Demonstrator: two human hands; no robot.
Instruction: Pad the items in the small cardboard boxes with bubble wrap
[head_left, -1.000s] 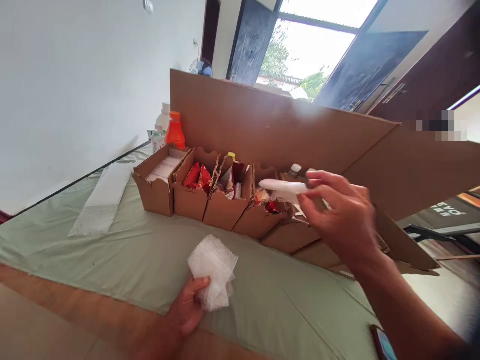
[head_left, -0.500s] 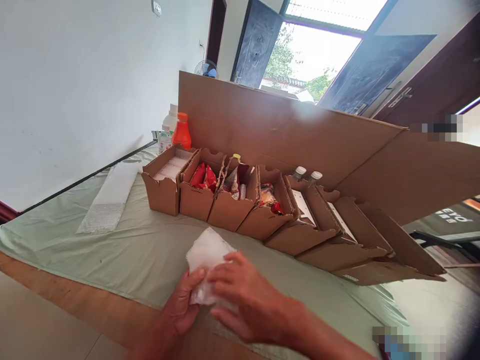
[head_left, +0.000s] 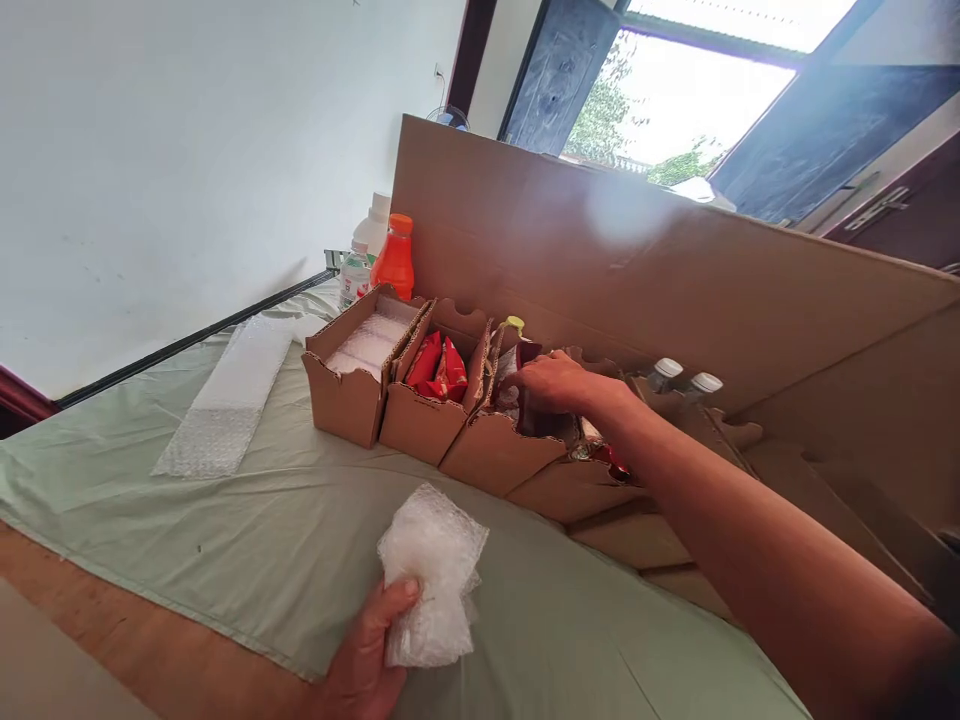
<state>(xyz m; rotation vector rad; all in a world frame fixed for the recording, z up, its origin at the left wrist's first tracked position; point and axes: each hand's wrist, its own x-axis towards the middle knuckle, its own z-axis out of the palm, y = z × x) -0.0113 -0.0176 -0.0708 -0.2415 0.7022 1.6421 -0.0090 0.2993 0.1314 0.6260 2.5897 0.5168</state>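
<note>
My left hand [head_left: 367, 655] is closed on a folded wad of bubble wrap [head_left: 433, 572], held low over the green cloth [head_left: 285, 540]. My right hand [head_left: 551, 385] reaches into the third cardboard compartment [head_left: 491, 455] of a row of open boxes, its fingers curled down among the packets inside; what they grip is hidden. The first compartment [head_left: 352, 400] holds bubble wrap, the second [head_left: 420, 425] holds red packets [head_left: 439, 365]. Two white-capped bottles [head_left: 682, 378] stand further right in the row.
A tall cardboard sheet [head_left: 600, 270] stands behind the boxes. An orange bottle [head_left: 394, 260] and white bottles [head_left: 360, 260] stand at the far left end. A strip of bubble wrap [head_left: 229, 395] lies on the cloth at left. Wooden floor shows at bottom left.
My right hand left the bubble wrap wad and reached forward into the third compartment. The left hand still holds the wad. The camera moved closer and to the right.
</note>
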